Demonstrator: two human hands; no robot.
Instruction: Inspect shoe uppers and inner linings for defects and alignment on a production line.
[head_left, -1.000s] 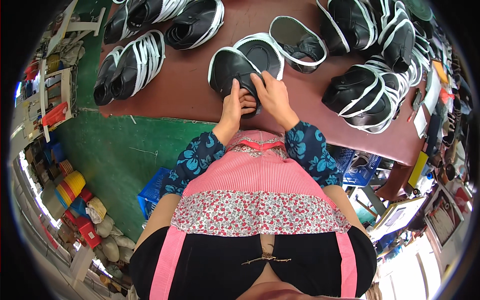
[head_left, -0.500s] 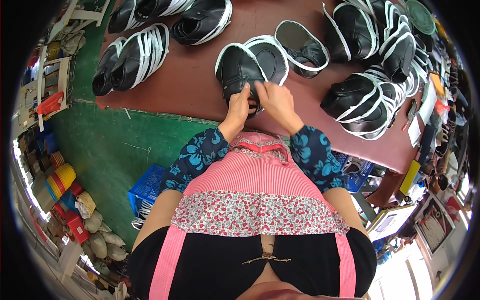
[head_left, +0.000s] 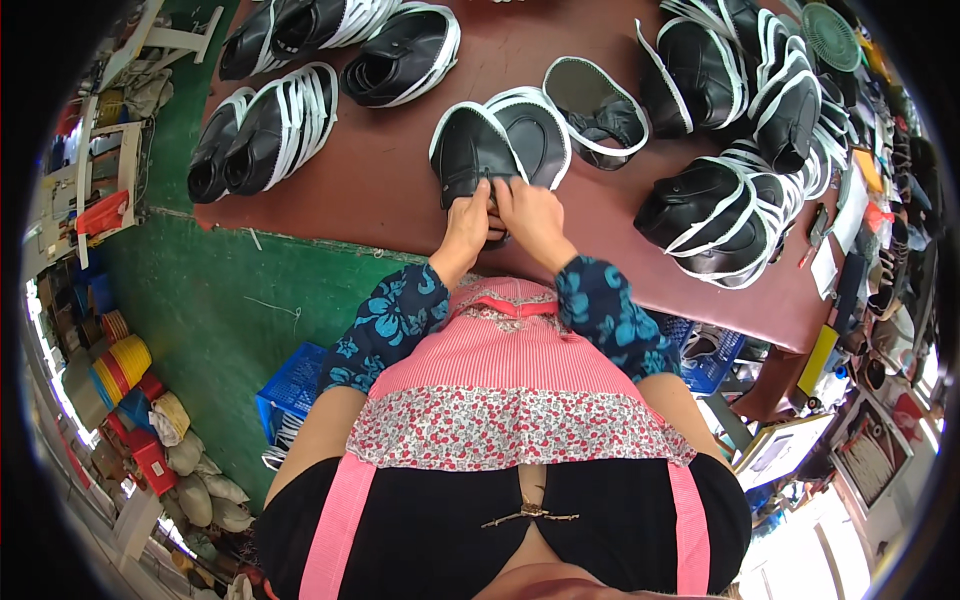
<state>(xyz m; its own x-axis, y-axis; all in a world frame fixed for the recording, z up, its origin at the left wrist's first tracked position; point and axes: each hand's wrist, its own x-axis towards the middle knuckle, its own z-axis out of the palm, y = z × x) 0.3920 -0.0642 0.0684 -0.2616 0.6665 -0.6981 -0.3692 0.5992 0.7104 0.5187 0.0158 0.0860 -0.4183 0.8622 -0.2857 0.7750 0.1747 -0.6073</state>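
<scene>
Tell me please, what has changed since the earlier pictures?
The right hand has moved leftward, its fingers now bunched close to the left thumb. The left hand keeps its hold on the black upper; nothing is visibly let go. The stacked uppers around it stay as they were.

Bright, lower-right glare, fisheye-bent edges

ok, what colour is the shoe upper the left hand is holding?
Shoe upper: black, white-edged. Shows best in the head view.
</scene>
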